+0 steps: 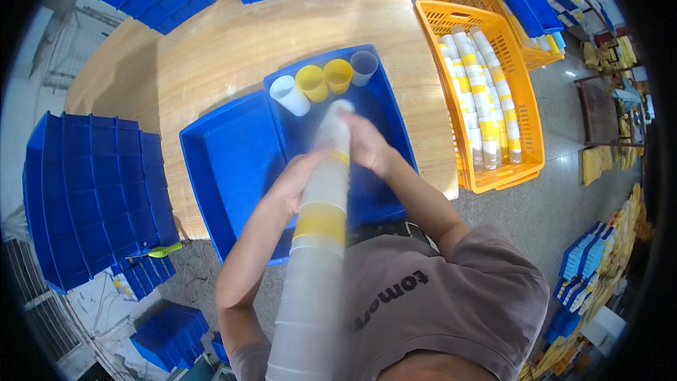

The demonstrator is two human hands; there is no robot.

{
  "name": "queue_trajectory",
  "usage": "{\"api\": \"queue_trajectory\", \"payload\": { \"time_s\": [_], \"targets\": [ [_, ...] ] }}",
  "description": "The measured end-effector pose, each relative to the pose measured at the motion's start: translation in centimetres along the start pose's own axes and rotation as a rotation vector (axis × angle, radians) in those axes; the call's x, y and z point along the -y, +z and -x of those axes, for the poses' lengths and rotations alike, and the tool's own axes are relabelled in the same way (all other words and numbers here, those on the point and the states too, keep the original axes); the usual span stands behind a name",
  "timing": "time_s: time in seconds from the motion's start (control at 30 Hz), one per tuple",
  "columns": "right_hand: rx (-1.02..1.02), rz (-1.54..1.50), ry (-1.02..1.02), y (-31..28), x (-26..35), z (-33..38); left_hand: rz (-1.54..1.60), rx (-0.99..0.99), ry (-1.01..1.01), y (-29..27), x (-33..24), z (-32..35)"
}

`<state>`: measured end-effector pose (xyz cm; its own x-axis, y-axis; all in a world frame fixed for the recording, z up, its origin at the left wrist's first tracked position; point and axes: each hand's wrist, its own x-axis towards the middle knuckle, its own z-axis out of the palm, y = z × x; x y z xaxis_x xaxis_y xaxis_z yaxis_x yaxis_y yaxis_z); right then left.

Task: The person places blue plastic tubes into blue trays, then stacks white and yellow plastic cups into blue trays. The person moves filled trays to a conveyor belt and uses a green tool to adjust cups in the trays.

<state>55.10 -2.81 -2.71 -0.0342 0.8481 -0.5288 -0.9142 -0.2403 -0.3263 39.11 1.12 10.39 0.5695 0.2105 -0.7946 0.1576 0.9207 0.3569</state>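
Both hands, the left hand (300, 180) and right hand (367, 142), are gripping a tall stack of cups (319, 240) at frame centre, with four cups (324, 79) already standing in the blue tray (391, 127) and most still stacked.

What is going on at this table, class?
A person holds a long stack of nested cups, frosted white with some yellow ones, in both hands: the left hand at its side, the right hand near its top end. It is held over a blue tray where four single cups lie in a row. An orange crate beside the wooden table holds more stacks.
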Motion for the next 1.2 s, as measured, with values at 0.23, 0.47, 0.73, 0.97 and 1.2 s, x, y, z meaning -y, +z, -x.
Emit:
{"api": "queue_trajectory", "payload": {
  "time_s": [0.23, 0.47, 0.73, 0.97, 1.2],
  "targets": [
    [0.142, -0.043, 0.093, -1.4, -0.2, 2.1, -0.011, -0.020, -0.037, 1.8, -0.1, 0.1],
    [0.044, -0.108, 0.142, 2.1, 0.9, 2.2, 0.080, 0.013, 0.058, -0.6, 0.7, 0.2],
    [0.112, 0.063, 0.110, 3.0, -2.1, 1.1, 0.231, -0.084, 0.069, -2.9, 2.9, 2.0],
    [0.484, 0.511, -0.208, 3.2, -4.1, 3.4, 0.210, -0.098, 0.085, -4.5, 4.8, 3.5],
    [-0.031, 0.127, 0.166, 5.0, -5.8, 1.4, 0.200, -0.157, 0.101, -5.2, 5.0, 4.3]
  ]
}}
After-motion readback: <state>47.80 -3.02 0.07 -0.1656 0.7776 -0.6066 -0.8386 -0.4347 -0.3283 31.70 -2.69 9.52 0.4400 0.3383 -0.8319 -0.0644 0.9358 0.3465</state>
